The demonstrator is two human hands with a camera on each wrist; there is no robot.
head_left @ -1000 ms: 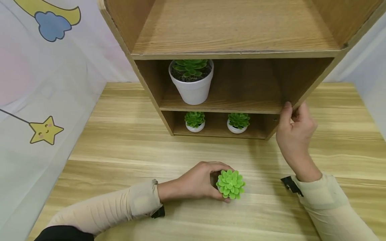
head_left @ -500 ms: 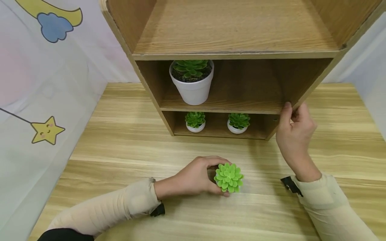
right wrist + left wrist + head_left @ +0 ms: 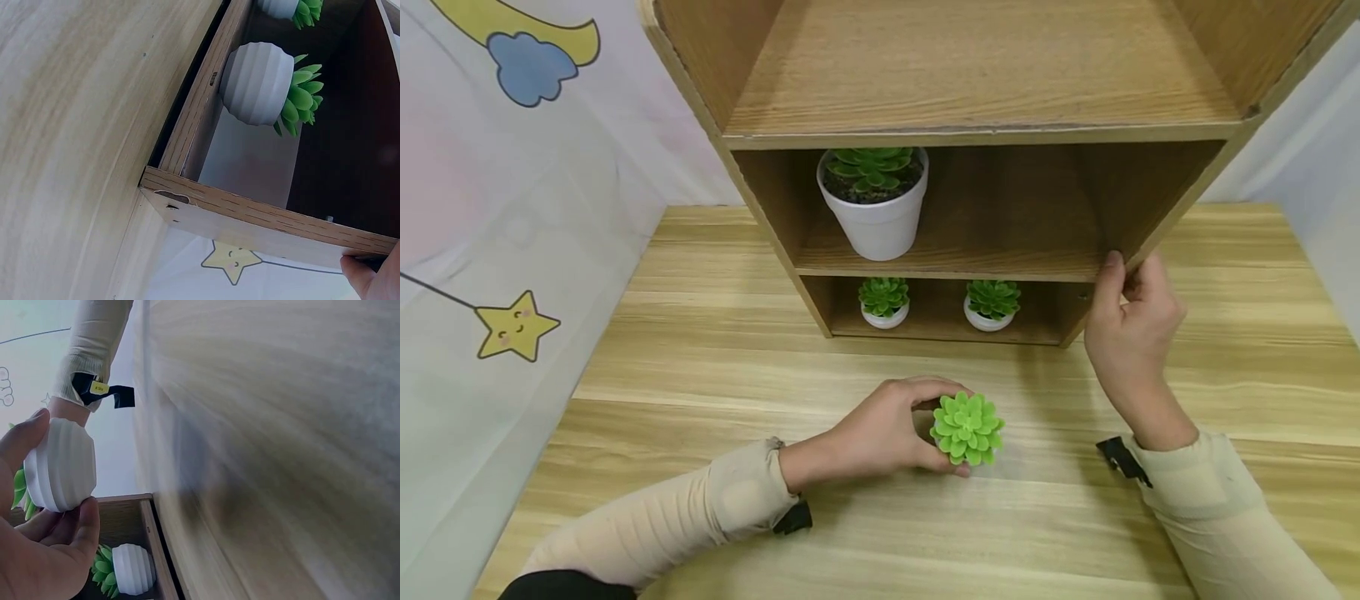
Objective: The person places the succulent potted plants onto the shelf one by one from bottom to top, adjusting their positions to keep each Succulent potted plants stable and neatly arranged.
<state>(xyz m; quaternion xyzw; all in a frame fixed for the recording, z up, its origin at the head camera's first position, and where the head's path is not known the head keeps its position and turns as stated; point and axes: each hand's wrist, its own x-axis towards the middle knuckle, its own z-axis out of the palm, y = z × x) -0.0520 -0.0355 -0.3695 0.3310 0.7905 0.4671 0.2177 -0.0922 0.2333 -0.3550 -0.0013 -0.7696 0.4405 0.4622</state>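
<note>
My left hand (image 3: 880, 429) holds a small potted succulent (image 3: 967, 427) with light green leaves, thumb and fingers around its ribbed white pot (image 3: 62, 465). The left wrist view has that pot raised off the table, in front of the shelf. My right hand (image 3: 1133, 333) grips the right side panel of the wooden shelf unit (image 3: 992, 135), thumb at the front edge; its other fingers are partly hidden behind the panel. Two small succulents in white pots stand in the bottom compartment, a left one (image 3: 884, 302) and a right one (image 3: 992, 305).
A larger succulent in a smooth white pot (image 3: 880, 218) stands at the left of the middle compartment. The shelf unit rests on a wood-grain table (image 3: 700, 367). A pale cloth wall with a yellow star (image 3: 518, 326) borders the left side.
My left hand has moved away from me, toward the shelf, carrying the potted succulent with it. The right hand keeps its grip on the side panel.
</note>
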